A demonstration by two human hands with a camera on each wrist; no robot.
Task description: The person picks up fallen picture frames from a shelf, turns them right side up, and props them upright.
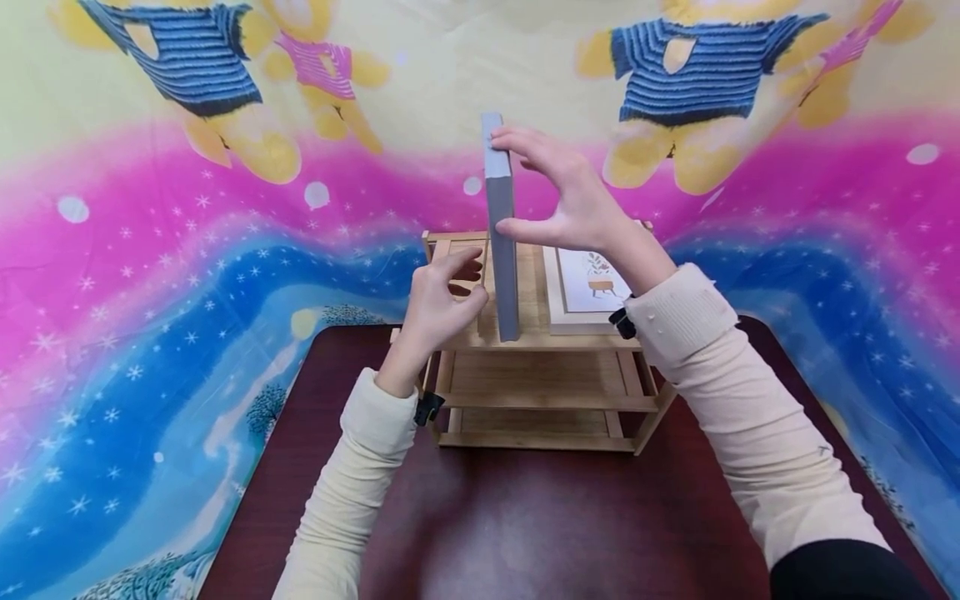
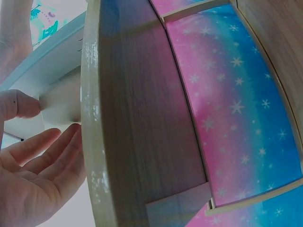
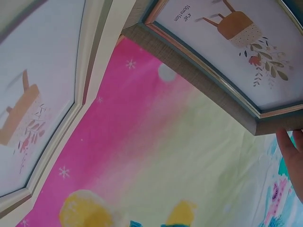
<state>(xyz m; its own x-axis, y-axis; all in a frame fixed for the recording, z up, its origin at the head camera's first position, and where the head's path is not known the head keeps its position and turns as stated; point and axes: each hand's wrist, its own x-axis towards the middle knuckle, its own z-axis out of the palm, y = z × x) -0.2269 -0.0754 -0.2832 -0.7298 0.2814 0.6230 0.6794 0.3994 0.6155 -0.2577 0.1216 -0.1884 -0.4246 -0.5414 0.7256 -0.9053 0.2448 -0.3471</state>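
Observation:
A grey picture frame [image 1: 504, 250] stands on edge on the wooden rack's top shelf, seen edge-on in the head view. My right hand [image 1: 573, 196] holds it, fingertips on the upper edge and thumb lower on the near side. The right wrist view shows its plant print [image 3: 239, 28] and a fingertip at one corner. My left hand [image 1: 444, 300] is at the frame's left, fingers loosely bent. In the left wrist view, the left hand [image 2: 38, 165] has its thumb and fingertips by a pale panel [image 2: 61, 92] behind the frame; firm contact is unclear.
A white picture frame [image 1: 558, 321] with a similar print lies on the right of the top shelf. The wooden rack [image 1: 547, 402] has lower shelves and stands on a dark red table [image 1: 540, 525]. A patterned cloth [image 1: 450, 75] hangs behind.

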